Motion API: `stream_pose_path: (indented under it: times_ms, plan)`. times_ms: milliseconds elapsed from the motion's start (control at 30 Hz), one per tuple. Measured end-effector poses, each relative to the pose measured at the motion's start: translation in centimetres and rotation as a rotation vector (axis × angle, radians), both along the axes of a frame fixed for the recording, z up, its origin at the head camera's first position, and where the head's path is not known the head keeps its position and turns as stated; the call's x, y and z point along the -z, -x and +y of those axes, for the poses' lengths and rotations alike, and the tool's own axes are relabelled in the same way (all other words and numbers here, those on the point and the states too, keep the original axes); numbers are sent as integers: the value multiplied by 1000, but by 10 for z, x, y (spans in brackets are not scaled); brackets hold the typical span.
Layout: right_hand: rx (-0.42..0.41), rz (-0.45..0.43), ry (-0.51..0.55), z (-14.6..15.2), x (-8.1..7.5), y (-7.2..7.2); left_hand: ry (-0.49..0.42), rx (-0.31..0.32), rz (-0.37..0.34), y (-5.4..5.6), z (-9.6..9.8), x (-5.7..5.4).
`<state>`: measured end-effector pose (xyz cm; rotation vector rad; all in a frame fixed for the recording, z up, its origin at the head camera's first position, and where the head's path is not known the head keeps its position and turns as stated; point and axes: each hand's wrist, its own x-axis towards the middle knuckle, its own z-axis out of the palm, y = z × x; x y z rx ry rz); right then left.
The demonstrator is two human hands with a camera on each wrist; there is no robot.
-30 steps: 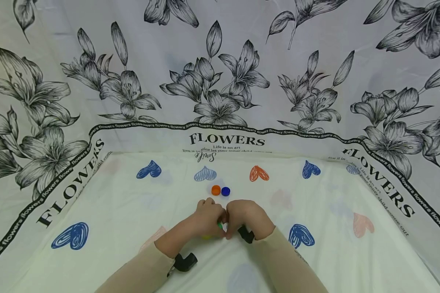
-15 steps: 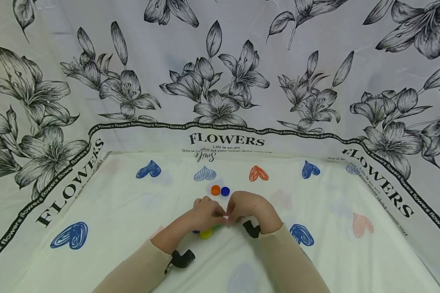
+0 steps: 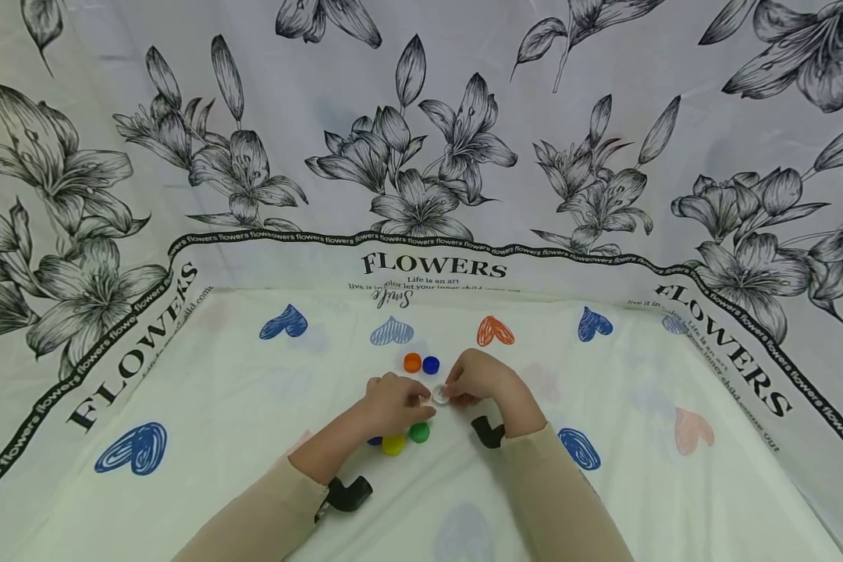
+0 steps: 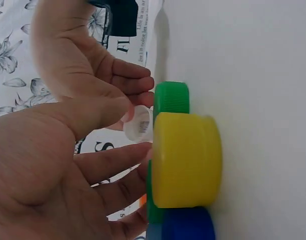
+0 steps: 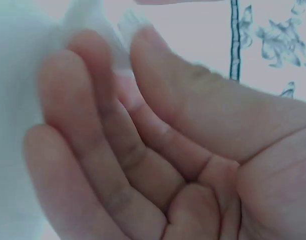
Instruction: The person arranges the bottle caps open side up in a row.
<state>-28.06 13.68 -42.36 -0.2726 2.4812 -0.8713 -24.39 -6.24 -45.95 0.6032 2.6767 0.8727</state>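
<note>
A small white bottle cap (image 3: 441,395) is pinched between the thumb and fingers of my right hand (image 3: 481,382), close above the cloth. My left hand (image 3: 392,407) is just left of it, thumb and fingers parted; in the left wrist view its fingers (image 4: 115,162) reach out fairly straight beside the white cap (image 4: 138,124). Below the left hand lie a green cap (image 3: 419,432), a yellow cap (image 3: 393,445) and a partly hidden blue one (image 3: 375,441). The right wrist view shows the thumb (image 5: 153,55) against a blurred whitish cap (image 5: 132,25).
An orange cap (image 3: 412,362) and a blue cap (image 3: 431,365) sit side by side beyond the hands. A white tablecloth (image 3: 288,398) printed with hearts covers the table. A flower-printed curtain (image 3: 351,211) hangs at the back and sides.
The hands, earlier together, have drawn apart. My right hand has moved away and to the right with the white cap. The green cap, earlier mostly covered, now shows fully.
</note>
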Motion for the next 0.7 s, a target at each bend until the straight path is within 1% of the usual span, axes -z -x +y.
stream_pose_path:
  times_ms: [67, 200, 300, 367, 533, 600, 700]
  plan:
    - [63, -3, 30, 3, 2, 3, 24, 11, 2, -1, -1, -2]
    - [162, -10, 88, 7, 8, 8, 108, 66, 39, -5, -3, -7]
    - [228, -13, 109, 8, 14, 13, 180, 108, 64, -9, -3, -9]
    - [267, -13, 120, 9, 18, 15, 208, 123, 68, -11, -3, -10]
    - [343, -17, 194, 8, 24, 19, 211, 133, 66, -13, -3, -13]
    - [361, -21, 219, 8, 25, 20, 204, 135, 67, -13, -2, -13]
    - [373, -21, 227, 7, 26, 21, 194, 137, 69, -12, -2, -13]
